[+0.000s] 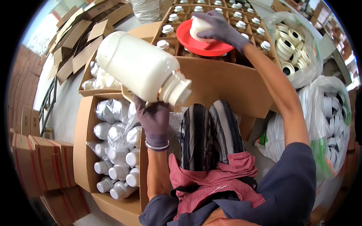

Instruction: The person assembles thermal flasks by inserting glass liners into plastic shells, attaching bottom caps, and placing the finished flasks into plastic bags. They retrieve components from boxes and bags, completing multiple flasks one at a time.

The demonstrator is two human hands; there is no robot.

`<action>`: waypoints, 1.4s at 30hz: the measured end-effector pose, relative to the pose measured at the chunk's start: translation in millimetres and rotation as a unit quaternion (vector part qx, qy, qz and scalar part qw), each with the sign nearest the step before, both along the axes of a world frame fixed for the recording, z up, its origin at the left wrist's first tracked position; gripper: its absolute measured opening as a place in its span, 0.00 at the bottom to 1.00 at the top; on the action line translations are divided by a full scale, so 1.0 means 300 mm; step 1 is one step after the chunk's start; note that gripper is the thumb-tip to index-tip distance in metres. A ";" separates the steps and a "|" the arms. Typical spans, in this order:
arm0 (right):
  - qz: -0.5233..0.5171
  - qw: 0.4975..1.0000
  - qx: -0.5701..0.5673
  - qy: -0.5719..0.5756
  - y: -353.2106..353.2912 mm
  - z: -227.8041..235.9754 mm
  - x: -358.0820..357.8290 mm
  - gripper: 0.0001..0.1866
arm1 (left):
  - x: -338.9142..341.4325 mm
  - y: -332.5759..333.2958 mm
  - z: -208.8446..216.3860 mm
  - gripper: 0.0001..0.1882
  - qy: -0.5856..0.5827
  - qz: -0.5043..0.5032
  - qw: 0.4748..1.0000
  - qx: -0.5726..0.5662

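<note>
My left hand [154, 118], in a grey glove, is closed at the handle side of a large cream-white plastic jug [132, 66]. The jug is tilted, its white neck end [176, 88] pointing down to the right. With my right hand [222, 27], also gloved, I grip a white rounded piece [200, 27] over a shallow red dish [188, 41]. What that piece is, I cannot make out. Under and around the dish stand several bottles with white caps [163, 44] in a divided cardboard box [222, 81].
At my left, an open carton [83, 139] holds several silvery wrapped bottles with white caps [118, 171]. Clear bags of cream rings [290, 49] and grey-white rings [333, 120] stand on the right. Flattened cardboard [75, 37] and closed cartons [43, 162] lie farther left.
</note>
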State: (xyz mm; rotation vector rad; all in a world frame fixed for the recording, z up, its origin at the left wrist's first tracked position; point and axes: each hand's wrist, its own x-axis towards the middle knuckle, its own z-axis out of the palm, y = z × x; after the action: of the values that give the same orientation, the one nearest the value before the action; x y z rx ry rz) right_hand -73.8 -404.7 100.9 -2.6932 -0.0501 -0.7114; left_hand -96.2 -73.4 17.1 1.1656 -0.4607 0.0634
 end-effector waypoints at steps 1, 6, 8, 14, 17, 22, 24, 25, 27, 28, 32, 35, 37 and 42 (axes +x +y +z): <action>0.061 0.993 0.058 -0.085 0.123 0.033 -0.078 0.39 | 0.021 0.020 -0.010 0.28 0.065 -0.016 0.996 -0.061; 0.135 0.955 -0.065 -0.256 0.425 -0.114 -0.457 0.46 | -0.034 -0.078 -0.039 0.21 0.304 -0.218 0.858 -0.350; 0.046 0.960 -0.014 -0.276 0.505 -0.128 -0.459 0.43 | -0.090 -0.107 -0.028 0.24 0.280 -0.189 0.893 -0.296; 0.047 0.781 0.608 0.136 0.523 -0.156 -0.603 0.44 | -0.133 -0.084 -0.024 0.21 0.313 -0.234 0.843 -0.370; 0.041 0.908 0.416 -0.004 0.556 -0.172 -0.601 0.41 | -0.169 -0.090 -0.016 0.21 0.325 -0.211 0.852 -0.352; -0.001 0.948 0.311 -0.070 0.564 -0.250 -0.589 0.42 | -0.187 -0.090 -0.033 0.21 0.311 -0.222 0.867 -0.321; 0.037 0.745 0.663 0.064 0.539 -0.243 -0.585 0.40 | -0.183 -0.095 -0.045 0.21 0.318 -0.236 0.853 -0.340; 0.101 0.665 0.731 0.115 0.533 -0.250 -0.591 0.40 | -0.181 -0.096 -0.047 0.21 0.324 -0.250 0.838 -0.361; 0.220 0.481 0.820 0.217 0.511 -0.251 -0.592 0.44 | -0.181 -0.099 -0.034 0.22 0.324 -0.257 0.830 -0.375; 0.218 0.484 0.818 0.220 0.517 -0.249 -0.586 0.44 | -0.180 -0.102 -0.030 0.22 0.324 -0.264 0.823 -0.384; 0.009 0.923 0.385 -0.031 0.567 -0.239 -0.610 0.39 | -0.197 -0.103 -0.087 0.22 0.148 -0.158 0.967 -0.136; -0.026 0.986 0.129 -0.102 0.589 -0.213 -0.607 0.36 | -0.204 -0.104 -0.107 0.24 0.139 -0.117 0.977 -0.109; -0.034 0.977 0.208 -0.019 0.591 -0.192 -0.598 0.34 | -0.200 -0.088 -0.095 0.24 0.284 -0.187 0.895 -0.287; 0.089 0.595 0.772 0.204 0.552 -0.174 -0.607 0.44 | -0.180 -0.069 -0.096 0.20 0.300 -0.240 0.857 -0.345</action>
State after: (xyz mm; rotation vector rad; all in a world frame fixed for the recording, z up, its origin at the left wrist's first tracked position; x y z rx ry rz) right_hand -255.8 -239.1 48.6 -1.0037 0.2820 0.0970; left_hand -150.3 -94.2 -11.7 0.2952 -0.1269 -0.5248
